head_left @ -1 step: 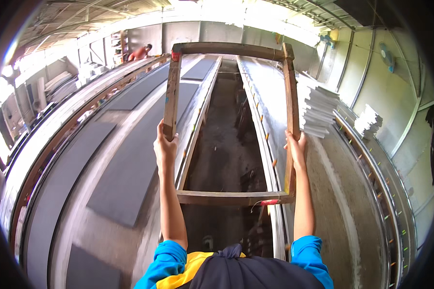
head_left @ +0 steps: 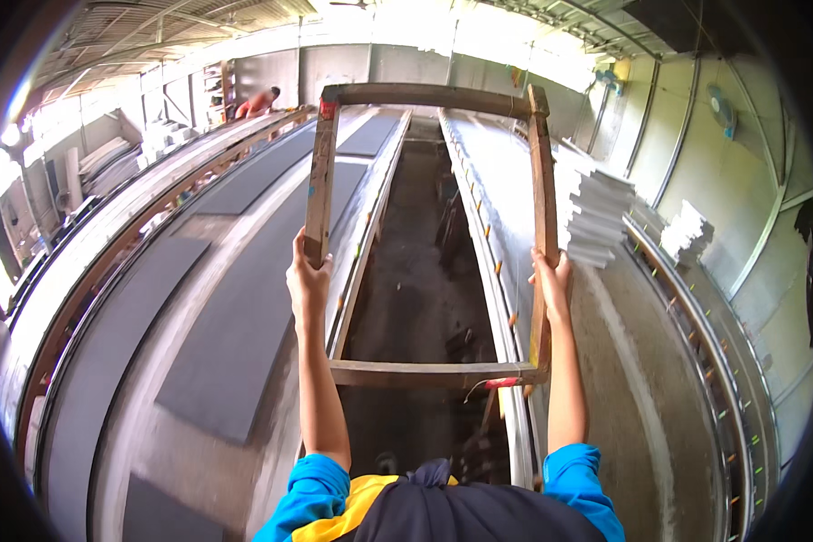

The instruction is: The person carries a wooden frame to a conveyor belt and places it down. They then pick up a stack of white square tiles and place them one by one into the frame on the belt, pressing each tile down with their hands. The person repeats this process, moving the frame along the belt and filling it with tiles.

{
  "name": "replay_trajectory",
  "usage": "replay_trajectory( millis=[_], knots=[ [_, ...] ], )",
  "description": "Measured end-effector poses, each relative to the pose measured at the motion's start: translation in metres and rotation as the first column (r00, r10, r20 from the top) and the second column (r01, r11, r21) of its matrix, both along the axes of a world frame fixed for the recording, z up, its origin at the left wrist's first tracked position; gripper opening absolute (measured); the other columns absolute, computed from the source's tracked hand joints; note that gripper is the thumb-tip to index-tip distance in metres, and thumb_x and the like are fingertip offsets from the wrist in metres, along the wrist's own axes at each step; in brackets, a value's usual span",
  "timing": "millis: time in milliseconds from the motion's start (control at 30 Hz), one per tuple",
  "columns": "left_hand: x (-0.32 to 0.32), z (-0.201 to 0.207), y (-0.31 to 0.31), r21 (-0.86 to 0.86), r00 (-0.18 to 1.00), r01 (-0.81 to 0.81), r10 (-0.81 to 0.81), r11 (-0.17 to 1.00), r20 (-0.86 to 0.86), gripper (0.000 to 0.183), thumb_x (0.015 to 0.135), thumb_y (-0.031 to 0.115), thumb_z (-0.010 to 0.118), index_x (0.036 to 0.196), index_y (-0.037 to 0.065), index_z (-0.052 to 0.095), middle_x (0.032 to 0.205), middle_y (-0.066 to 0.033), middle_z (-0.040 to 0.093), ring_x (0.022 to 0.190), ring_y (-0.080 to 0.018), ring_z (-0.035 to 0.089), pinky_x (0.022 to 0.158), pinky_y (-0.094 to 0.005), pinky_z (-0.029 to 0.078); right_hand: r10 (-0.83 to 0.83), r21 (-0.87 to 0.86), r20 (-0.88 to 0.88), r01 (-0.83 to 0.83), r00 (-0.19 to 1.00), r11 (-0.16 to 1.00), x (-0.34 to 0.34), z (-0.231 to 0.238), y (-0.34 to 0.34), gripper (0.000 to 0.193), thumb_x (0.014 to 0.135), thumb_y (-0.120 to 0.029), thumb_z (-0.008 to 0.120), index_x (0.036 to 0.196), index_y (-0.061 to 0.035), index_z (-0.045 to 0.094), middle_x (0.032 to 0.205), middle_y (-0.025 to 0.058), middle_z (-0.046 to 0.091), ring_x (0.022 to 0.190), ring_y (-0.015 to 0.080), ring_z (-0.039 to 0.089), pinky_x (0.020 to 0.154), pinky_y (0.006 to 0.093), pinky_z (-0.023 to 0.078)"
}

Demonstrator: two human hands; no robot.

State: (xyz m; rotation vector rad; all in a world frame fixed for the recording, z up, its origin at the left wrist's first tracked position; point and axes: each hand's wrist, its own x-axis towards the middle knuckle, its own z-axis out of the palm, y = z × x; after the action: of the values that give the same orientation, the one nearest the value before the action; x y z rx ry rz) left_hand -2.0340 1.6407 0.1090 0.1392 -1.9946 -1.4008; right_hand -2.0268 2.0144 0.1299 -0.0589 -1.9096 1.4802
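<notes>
In front of me I hold up a large rectangular wooden frame (head_left: 434, 370), its corners worn and marked with red. My left hand (head_left: 309, 278) is wrapped round its left side bar, and my right hand (head_left: 553, 275) grips the right side bar at about the same height. The long tables and the aisle show through the middle of it; whether any mesh is stretched there I cannot tell. A thin string and a red patch are at the near right corner.
A dark aisle (head_left: 397, 244) runs ahead between two long tables. Dark grey sheets (head_left: 235, 334) lie along the left table. White stacks (head_left: 596, 208) stand on the right table, whose edge has small coloured pegs. A person (head_left: 260, 104) is far back left. Wall fans hang at right.
The tables and grey sheets have slid slightly toward me in the view, as my viewpoint advanced along the aisle. The frame stays in both hands, almost unmoved relative to me.
</notes>
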Motion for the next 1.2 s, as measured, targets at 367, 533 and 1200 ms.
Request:
replay_trajectory(
  millis=[367, 533, 1200],
  knots=[
    [-0.293, 0.014, 0.057, -0.007, 0.998, 0.055, -0.054, 0.998, 0.029, 0.057, 0.076, 0.009, 0.063, 0.126, 0.018, 0.037, 0.097, -0.0180, 0.061, 0.088, -0.0293, 0.062, 0.073, -0.0374, 0.048, -0.041, -0.007, 0.047, 0.041, 0.998, 0.999, -0.265, 0.022, 0.050, 0.034, 0.076, -0.028, 0.066, 0.089, -0.0017, 0.048, 0.070, 0.0051, 0.052, 0.050, 0.0113, 0.050, 0.049, 0.0248, 0.043],
    [-0.425, -0.016, 0.084, -0.051, 0.997, 0.065, -0.063, 0.997, 0.038, 0.059, 0.073, 0.006, 0.065, 0.125, 0.015, 0.037, 0.092, -0.0167, 0.062, 0.085, -0.0263, 0.062, 0.074, -0.0354, 0.047, -0.041, -0.091, 0.082, 0.049, 0.996, 0.995, -0.384, -0.012, 0.082, 0.032, 0.074, -0.022, 0.066, 0.090, -0.0011, 0.048, 0.068, 0.0044, 0.052, 0.047, 0.0120, 0.050, 0.046, 0.0245, 0.043],
    [-0.876, -0.010, 0.141, -0.076, 0.995, 0.055, -0.048, 0.996, 0.092, 0.063, 0.067, 0.011, 0.073, 0.121, 0.009, 0.040, 0.093, -0.0208, 0.061, 0.088, -0.0345, 0.060, 0.077, -0.0389, 0.046, -0.272, 0.196, 0.094, 0.250, 0.958, 0.948, -0.831, 0.001, 0.122, 0.030, 0.077, -0.025, 0.063, 0.090, -0.0013, 0.050, 0.064, 0.0084, 0.060, 0.049, 0.0148, 0.058, 0.048, 0.0280, 0.044]
  ],
)
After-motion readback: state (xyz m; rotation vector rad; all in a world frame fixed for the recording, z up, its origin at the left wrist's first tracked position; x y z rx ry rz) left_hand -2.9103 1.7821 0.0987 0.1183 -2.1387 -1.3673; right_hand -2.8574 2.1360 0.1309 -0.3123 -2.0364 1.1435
